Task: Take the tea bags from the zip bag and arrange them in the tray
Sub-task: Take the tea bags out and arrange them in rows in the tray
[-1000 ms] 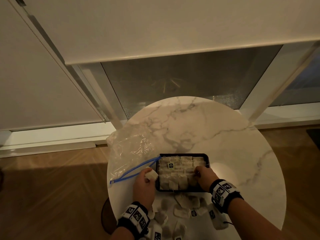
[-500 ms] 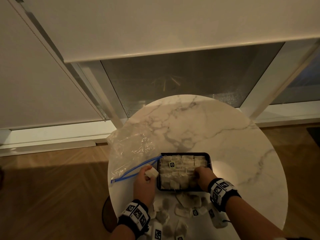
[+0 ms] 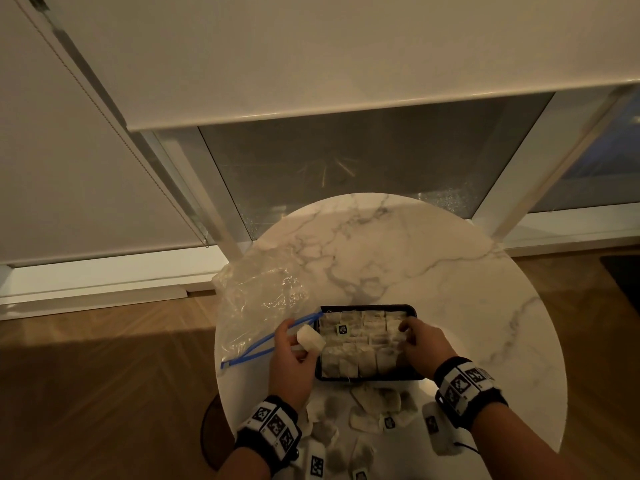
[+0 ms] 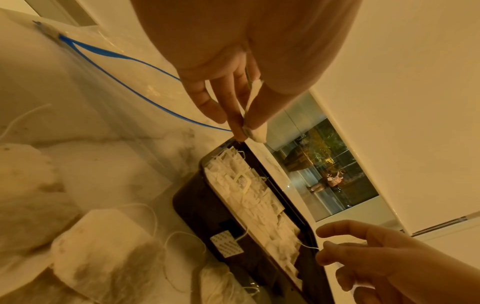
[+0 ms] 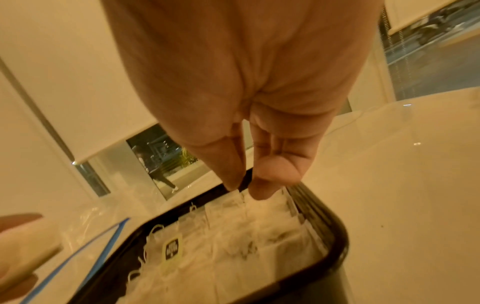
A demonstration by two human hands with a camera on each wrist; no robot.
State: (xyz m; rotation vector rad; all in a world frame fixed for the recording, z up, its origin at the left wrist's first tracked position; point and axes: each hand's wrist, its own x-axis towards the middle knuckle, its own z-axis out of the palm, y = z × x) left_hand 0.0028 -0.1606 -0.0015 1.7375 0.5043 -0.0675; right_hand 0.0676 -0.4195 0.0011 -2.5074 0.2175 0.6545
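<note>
A black tray (image 3: 370, 307) packed with rows of tea bags (image 3: 367, 363) sits on the marble table. My left hand (image 3: 294, 348) hovers by the tray's left edge and pinches one tea bag (image 3: 311, 339) between thumb and fingers; the left wrist view shows that tea bag (image 4: 253, 111) in the left hand (image 4: 245, 127). My right hand (image 3: 407, 332) is over the tray's right side. In the right wrist view the right hand (image 5: 242, 190) closes thumb and forefinger on the top edge of a tea bag (image 5: 235, 200). The clear zip bag (image 3: 263, 303) lies open to the left.
Several loose tea bags (image 3: 375, 405) with paper tags lie on the table between the tray and me. The round marble table (image 3: 398, 251) stands by a window with lowered blinds; wooden floor surrounds it. The zip bag's blue seal (image 3: 266, 341) reaches the tray's left corner.
My right hand has shifted from the near row toward the far right part of the tray. My left hand has kept its tea bag and lifted it slightly.
</note>
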